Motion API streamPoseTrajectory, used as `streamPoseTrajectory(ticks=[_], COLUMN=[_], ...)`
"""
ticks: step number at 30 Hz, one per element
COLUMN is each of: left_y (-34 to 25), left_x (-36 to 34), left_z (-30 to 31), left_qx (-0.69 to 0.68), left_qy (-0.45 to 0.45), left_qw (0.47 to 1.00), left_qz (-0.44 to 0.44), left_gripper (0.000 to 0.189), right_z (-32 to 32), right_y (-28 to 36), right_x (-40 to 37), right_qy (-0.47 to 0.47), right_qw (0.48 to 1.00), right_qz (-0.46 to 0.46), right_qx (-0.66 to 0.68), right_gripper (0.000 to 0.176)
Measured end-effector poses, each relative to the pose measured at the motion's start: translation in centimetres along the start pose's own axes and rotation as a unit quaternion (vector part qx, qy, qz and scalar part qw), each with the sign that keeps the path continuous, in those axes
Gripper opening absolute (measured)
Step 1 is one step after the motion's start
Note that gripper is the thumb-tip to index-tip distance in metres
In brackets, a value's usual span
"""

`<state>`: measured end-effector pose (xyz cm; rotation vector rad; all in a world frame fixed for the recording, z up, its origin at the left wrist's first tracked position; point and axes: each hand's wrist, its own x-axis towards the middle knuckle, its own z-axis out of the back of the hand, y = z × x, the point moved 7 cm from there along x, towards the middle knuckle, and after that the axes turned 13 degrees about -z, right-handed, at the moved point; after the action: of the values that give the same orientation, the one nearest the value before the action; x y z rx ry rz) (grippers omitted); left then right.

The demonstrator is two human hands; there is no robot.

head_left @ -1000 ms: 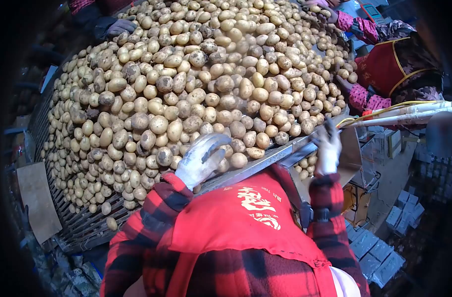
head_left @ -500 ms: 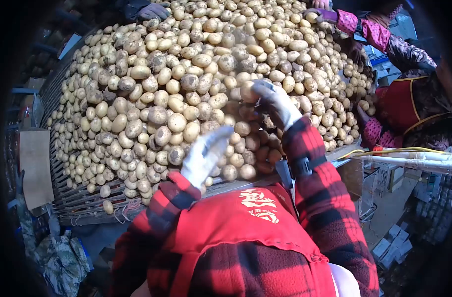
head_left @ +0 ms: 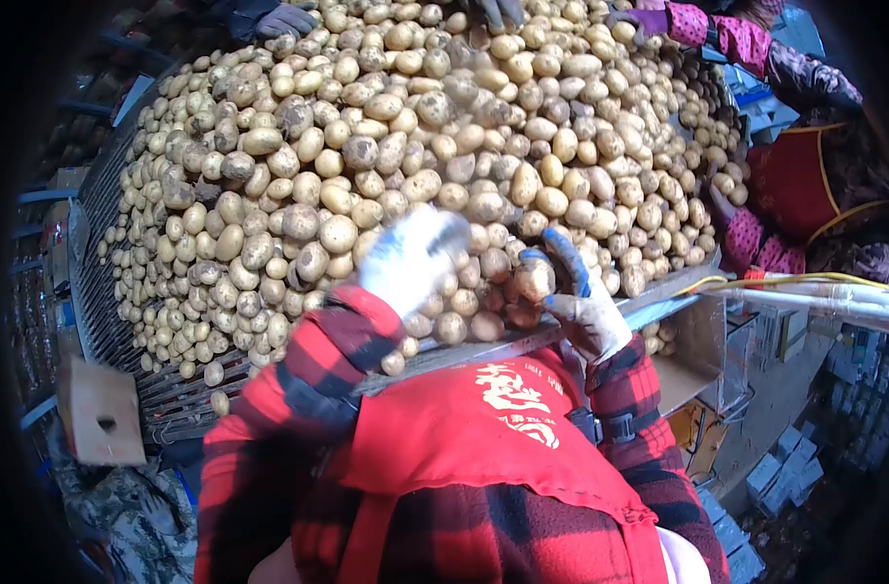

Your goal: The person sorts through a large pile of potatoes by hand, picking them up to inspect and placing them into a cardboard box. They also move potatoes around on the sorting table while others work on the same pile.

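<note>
Many potatoes (head_left: pixel 298 222) lie heaped on a slatted table (head_left: pixel 186 394). My right hand (head_left: pixel 586 302), in a white glove with blue fingers, holds one potato (head_left: pixel 534 280) between fingers and thumb near the table's front edge. To its left, my left hand (head_left: pixel 413 255), gloved in white and blue, is over the potatoes; its fingers are smeared by motion, and anything under them is hidden.
Co-workers' gloved hands reach in at the top left (head_left: pixel 287 19), top middle (head_left: pixel 501 12) and top right (head_left: pixel 644 19). A person in a red apron (head_left: pixel 795 185) is at the right. A cardboard box (head_left: pixel 102 411) stands left, and a wooden chute (head_left: pixel 683 365) lies right of my apron.
My right hand has come down and back toward the front edge, still with a potato. My left hand has moved up and right. A co-worker's hand has appeared at the top middle.
</note>
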<state>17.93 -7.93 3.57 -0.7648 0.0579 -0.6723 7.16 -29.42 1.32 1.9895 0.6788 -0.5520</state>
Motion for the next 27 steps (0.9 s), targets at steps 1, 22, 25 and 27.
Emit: streamPoseTrajectory(ticks=[1,22,25,27], left_y=[-0.7,4.0,5.6,3.7], left_x=[1.4,6.9,6.6,6.5], left_z=[2.4,-2.5,-2.6,-0.9], left_qx=[0.133,0.382,0.361,0.319], left_qy=[0.047,0.406,0.412,0.436], left_qw=[0.990,0.818,0.829,0.829], left_qz=[-0.031,-0.140,-0.115,-0.142], left_gripper=[0.021,0.030,0.031,0.041], right_z=[0.8,1.3,0.5,1.1], right_y=[-0.3,-3.2,-3.1,-3.4], right_x=[0.1,0.3,0.3,-0.4], right_qy=[0.001,0.138,0.125,0.109], right_qw=[1.000,0.952,0.957,0.949], right_qz=[0.017,0.051,0.047,0.029], right_qx=[-0.005,0.267,0.259,0.293], right_gripper=[0.093,0.057,0.044,0.032])
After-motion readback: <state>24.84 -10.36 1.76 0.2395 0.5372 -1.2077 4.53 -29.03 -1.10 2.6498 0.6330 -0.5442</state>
